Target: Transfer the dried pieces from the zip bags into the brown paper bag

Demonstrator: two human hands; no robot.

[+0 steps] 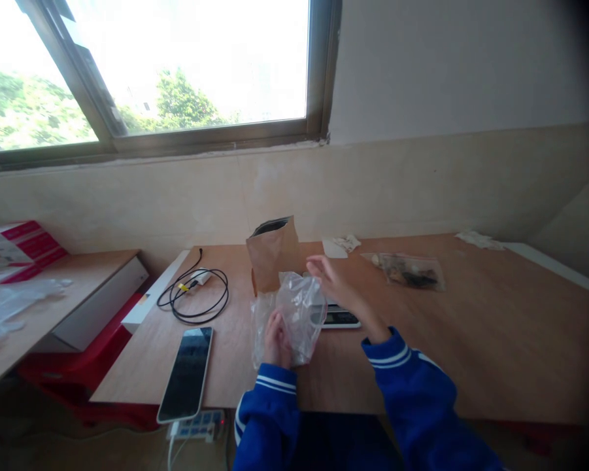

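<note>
Two hands: left hand (277,340), right hand (340,284). One clear plastic bag (294,311) in the left grip. One brown paper pouch (273,254) just behind it. One phone (186,373) left of the grip. One coiled cable (196,294). One filled clear bag (409,270) to the right. One scale (340,318).

Blown-out window (176,59) glare — soft focus, dark warped corners

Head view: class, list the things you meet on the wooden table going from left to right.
Black cable → phone → left hand holding the clear plastic bag → right hand → sealed bag with dark contents → crumpled white tissue.
</note>
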